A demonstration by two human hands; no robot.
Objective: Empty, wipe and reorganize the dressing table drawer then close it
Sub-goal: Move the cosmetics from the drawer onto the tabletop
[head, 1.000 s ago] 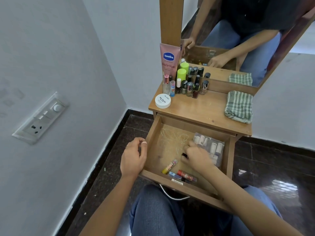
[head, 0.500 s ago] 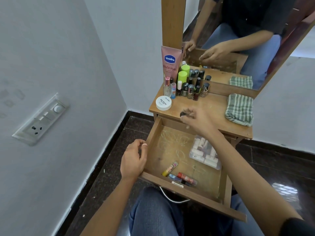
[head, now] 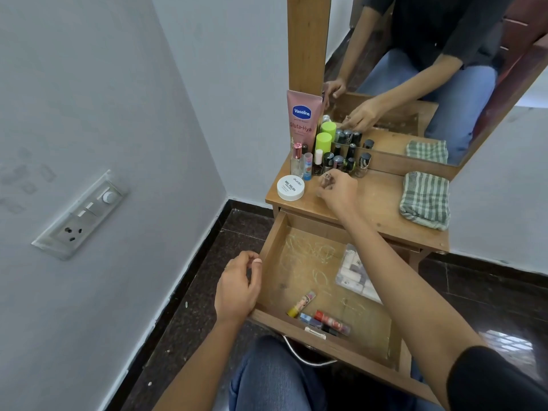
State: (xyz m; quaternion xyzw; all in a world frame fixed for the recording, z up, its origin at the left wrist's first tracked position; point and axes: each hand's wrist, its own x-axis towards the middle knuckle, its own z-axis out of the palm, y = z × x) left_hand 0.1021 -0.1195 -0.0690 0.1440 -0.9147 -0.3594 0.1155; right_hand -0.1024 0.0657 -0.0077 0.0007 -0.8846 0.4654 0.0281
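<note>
The wooden drawer [head: 268, 247] of the dressing table stands pulled open. Inside lie a yellow-capped stick [head: 301, 304], a red tube [head: 332, 320] with small items beside it at the front, and a clear pouch of white tubes [head: 354, 272] at the right. My right hand [head: 338, 192] is over the tabletop [head: 376, 203] and pinches a small nail polish bottle [head: 326, 180], just in front of a cluster of nail polish bottles [head: 341, 161]. My left hand [head: 237, 287] rests at the drawer's left wall with loosely curled fingers, holding nothing.
A pink Vaseline tube [head: 302, 118], two green-capped bottles [head: 323, 140] and a white round jar [head: 290, 187] stand at the table's left. A folded green checked cloth [head: 425, 200] lies at the right. A mirror [head: 430, 69] rises behind. A wall with a socket panel [head: 80, 216] is left.
My right hand lifted out of the drawer with a small bottle and moved up over the tabletop towards the bottle cluster. My left hand stayed at the drawer's left wall.
</note>
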